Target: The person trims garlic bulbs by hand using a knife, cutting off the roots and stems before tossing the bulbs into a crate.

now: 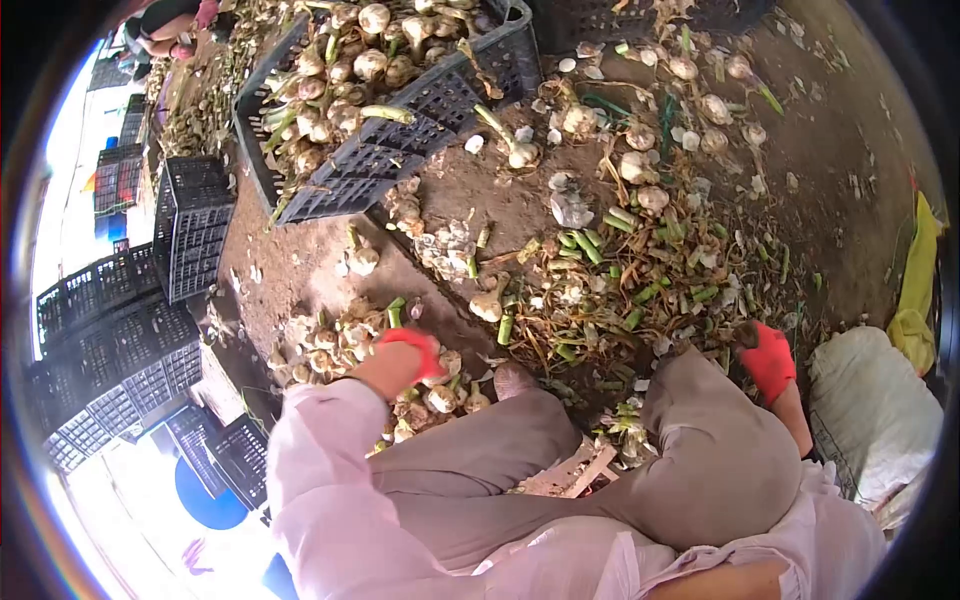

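Observation:
My left hand (415,354), in a red glove, reaches down onto a heap of garlic bulbs (325,345) beside my left leg. Its fingers point into the bulbs and are partly hidden, so a grip does not show. Out past my right knee is my right hand (768,364), also red-gloved, with its fingers curled in. A dark patch shows at its fingertips; what it holds, if anything, is too small to name. Between my legs and ahead lie cut green garlic stems (585,245), dry leaves and peelings. A single garlic bulb (488,305) rests close to the cuttings.
A black plastic crate (400,135) full of garlic stands ahead. Stacked black crates (110,340) are on the left. To my right are a white sack (870,400) and a yellow bag (915,290). Another person's gloved hand (182,50) appears at the far left.

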The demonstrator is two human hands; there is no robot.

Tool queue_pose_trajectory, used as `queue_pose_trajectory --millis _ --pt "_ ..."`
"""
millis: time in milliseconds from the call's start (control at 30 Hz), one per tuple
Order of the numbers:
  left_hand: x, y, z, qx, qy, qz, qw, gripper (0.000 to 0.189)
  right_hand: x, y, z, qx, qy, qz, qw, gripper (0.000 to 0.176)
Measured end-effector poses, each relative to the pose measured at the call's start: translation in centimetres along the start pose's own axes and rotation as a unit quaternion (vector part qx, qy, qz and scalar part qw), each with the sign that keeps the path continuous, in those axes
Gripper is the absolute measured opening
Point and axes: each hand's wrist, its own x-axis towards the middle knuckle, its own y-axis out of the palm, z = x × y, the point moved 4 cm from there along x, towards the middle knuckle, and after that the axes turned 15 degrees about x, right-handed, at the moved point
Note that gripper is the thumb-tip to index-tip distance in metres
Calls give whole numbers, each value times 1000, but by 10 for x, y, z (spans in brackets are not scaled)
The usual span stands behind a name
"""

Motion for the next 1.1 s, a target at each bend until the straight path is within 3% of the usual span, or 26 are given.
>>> queue_pose_trajectory --millis 33,100,200,233,333,400,467,500,533,567,600,633,667,700,767,933,1000,1067,1100 --pt "10 -20 -19 -109 -1 -118 987 74 -1 1 14 -1 19 3 1000 43" --pt "36 -42 -50 -200 -77 -156 964 80 -3 0 35 -3 60 6 998 43" --pt "107 -16 -43 -334 -160 -257 893 88 -1 2 12 -16 -27 -9 999 42" --pt "85 -30 -36 -368 -172 -265 874 82 1 2 7 -26 -25 -7 999 41" --pt "84 -41 -19 -378 -69 -282 879 80 3 14 10 -44 -6 9 999 40" --pt "65 -46 -10 -282 -42 -204 937 77 1 10 20 -56 21 15 998 38" --pt "17 -42 12 -148 -37 -119 981 71 -4 4 10 -42 -20 -39 998 35" --pt "-9 -32 30 -76 -64 -94 991 64 -6 -2 14 -31 -23 -48 998 35" --pt "-3 6 62 -51 -41 36 997 59 -9 -9 20 -17 -25 -58 998 35" --pt "-23 28 88 -83 -56 81 992 57 -13 -16 27 17 -21 -50 998 34" --pt "-50 39 107 -35 -82 103 991 38 -16 -22 33 85 -17 -26 996 33" --pt "-71 55 123 -28 -97 107 989 38 -18 -27 35 152 -13 -2 988 33" --pt "-86 70 138 -54 -116 95 987 39 -19 -31 34 218 -13 23 976 33" --pt "-97 82 152 -88 -134 73 984 40 -6 -31 18 385 -16 79 919 32" --pt "-110 98 163 -191 -160 1 968 41 -26 -34 27 482 -18 109 869 33" --pt "-102 92 137 -459 -69 -270 843 45 -95 -33 59 380 -67 40 921 36" --pt "-136 57 100 -474 -23 -344 810 42 -113 -32 67 330 -84 13 940 37" --pt "-171 21 65 -441 -7 -377 815 54 -118 -36 78 282 -96 -6 955 38" --pt "-179 1 55 -359 -22 -402 842 58 -116 -35 84 261 -101 -11 960 39"
